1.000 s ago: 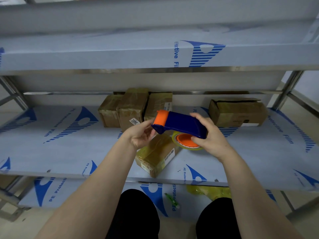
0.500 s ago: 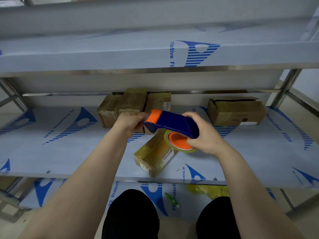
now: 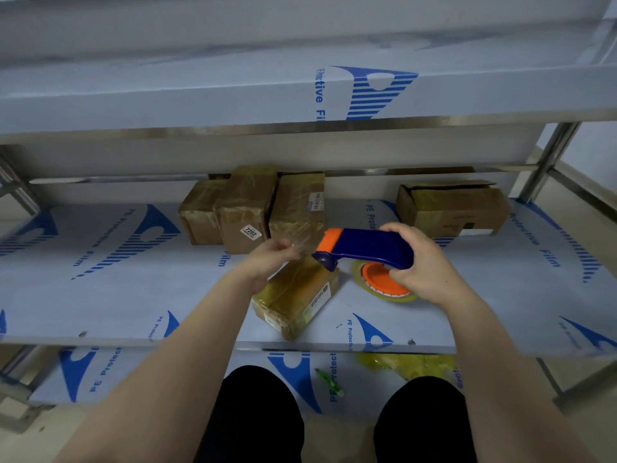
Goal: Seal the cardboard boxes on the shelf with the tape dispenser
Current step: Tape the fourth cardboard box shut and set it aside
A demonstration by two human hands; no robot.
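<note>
Front box [image 3: 297, 295] lay on the shelf [image 3: 100, 295], already glossy with tape. Just above it, the right hand [image 3: 424, 272] gripped the tape dispenser [image 3: 367, 248]; the blurred left hand [image 3: 267, 259] seemed to pinch its tape end [image 3: 295, 243]. Behind, three taped boxes [image 3: 247, 208]. Far right, an open-flapped box [image 3: 450, 208] looked left to seal.

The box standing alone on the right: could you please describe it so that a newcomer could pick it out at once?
Look at the middle shelf. Towards its back right corner, well apart from the cluster of boxes left of centre, stands one wide box. Unlike those, its top flaps stick up.
</note>
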